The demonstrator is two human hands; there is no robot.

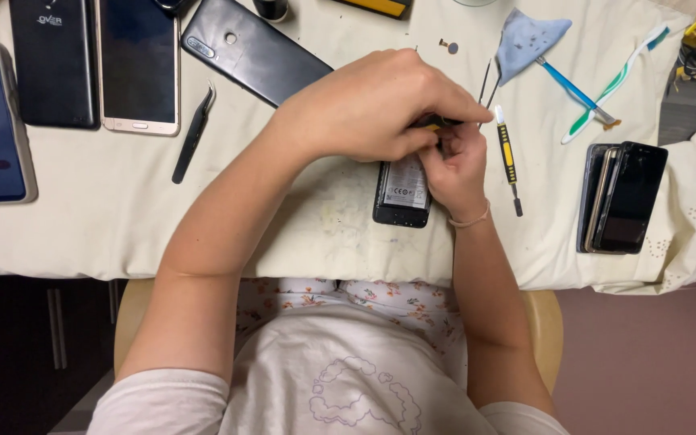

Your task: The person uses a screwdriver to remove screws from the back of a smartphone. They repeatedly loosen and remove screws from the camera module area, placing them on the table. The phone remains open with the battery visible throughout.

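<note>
both hands closed over an opened phone

the opened phone (402, 192) lies battery-up at the tabletop (122, 225) edge, near the body; left hand (372, 105) curls shut around a small tool above it, right hand (453, 161) pinches the phone's upper end, steadying it; tweezers (193, 133) and screwdriver (507, 157) lie beside

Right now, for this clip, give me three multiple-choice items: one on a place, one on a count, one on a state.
1. Where do the black curved tweezers lie?
A. left of both hands
B. on the stacked phones
C. under the blue cloth

2. How many toothbrushes lie at upper right?
A. none
B. two
C. five

3. How is the opened black phone under the hands?
A. sealed, screen up
B. back off, battery showing
C. wrapped in cloth

Answers:
1 A, they rest on the cream cloth-covered table, left of the left hand and right hand.
2 B, a blue toothbrush crosses a green-and-white toothbrush.
3 B, its labelled battery faces up.
</note>
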